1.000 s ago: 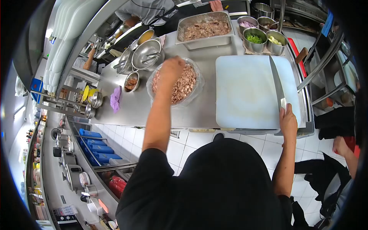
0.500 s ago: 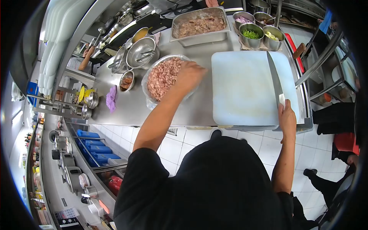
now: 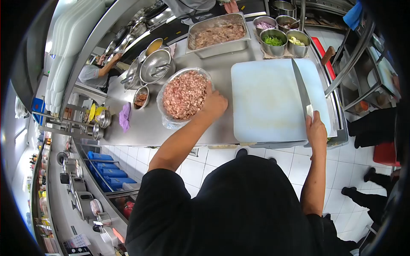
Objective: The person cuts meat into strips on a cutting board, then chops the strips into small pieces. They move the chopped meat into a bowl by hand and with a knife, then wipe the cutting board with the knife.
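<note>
At the right edge of a metal bowl [image 3: 199, 71] with a clear plastic liner, my left hand [image 3: 215, 103] is closed on the rim. Chopped pinkish meat [image 3: 184, 94] heaps up inside the bowl. My right hand [image 3: 315, 128] grips the handle of a large knife [image 3: 302, 85]. The blade points away from me over the right part of a pale blue cutting board [image 3: 265, 100].
Behind the bowl is a steel tray [image 3: 222, 50] of meat. Four small pots, one with green pieces [image 3: 273, 41], stand at the back right. Metal bowls [image 3: 154, 68] and a purple cloth [image 3: 124, 117] are left. Co-workers are at upper left and lower right.
My left hand has moved down along the right side of the bowl. The view has shifted slightly; my right hand still holds the knife over the board.
</note>
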Demonstrator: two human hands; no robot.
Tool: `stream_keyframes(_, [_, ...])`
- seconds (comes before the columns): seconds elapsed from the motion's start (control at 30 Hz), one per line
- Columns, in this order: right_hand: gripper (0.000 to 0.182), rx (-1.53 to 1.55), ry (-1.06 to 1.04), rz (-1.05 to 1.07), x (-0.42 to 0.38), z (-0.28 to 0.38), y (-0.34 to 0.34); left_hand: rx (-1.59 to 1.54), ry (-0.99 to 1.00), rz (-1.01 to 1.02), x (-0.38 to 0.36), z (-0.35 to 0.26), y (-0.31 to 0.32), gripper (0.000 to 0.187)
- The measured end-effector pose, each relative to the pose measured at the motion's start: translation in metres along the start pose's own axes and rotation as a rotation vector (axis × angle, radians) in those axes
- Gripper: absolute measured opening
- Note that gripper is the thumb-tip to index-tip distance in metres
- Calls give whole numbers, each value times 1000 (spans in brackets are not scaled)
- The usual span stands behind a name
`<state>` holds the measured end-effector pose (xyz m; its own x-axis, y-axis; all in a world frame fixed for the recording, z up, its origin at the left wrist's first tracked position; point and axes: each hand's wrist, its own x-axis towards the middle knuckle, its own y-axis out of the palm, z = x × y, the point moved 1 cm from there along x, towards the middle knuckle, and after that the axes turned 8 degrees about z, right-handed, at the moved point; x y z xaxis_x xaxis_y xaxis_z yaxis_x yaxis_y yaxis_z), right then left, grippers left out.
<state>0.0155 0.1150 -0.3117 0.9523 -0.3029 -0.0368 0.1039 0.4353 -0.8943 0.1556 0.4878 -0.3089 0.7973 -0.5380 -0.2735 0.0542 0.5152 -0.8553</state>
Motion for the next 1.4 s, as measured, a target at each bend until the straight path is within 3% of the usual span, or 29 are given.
stream_keyframes(0.53, [25, 30, -3, 26, -2, 2, -4, -296, -170, -453, -43, -43, 19, 8])
stream_keyframes(0.6, [25, 36, -14, 6, -2, 2, -4, -317, -293, -476, -56, -35, 5, 7])
stream_keyframes(0.73, [25, 69, -12, 26, -1, 3, -5, -442, -486, -691, -80, 57, -32, 9])
stream_keyframes(0.8, [25, 71, 4, 48, 1, -2, -3, -460, -649, -515, -89, 87, -47, 9])
stream_keyframes(0.9, [27, 78, 8, 57, 2, -2, -2, -398, -350, -584, -87, 99, -36, 9])
stream_keyframes(1.03, [29, 79, -14, 48, 2, -5, -1, -505, -16, -519, -62, 24, -26, 17])
stream_keyframes(1.17, [29, 79, -1, 44, 3, -8, 1, -507, -233, -222, -19, -32, 15, 21])
stream_keyframes(1.3, [29, 82, 29, 53, 0, 0, -5, -471, -328, -80, 0, -32, 29, 23])
stream_keyframes(1.4, [29, 86, 26, 53, 1, -2, -4, -507, -191, -198, -19, -27, 29, 18])
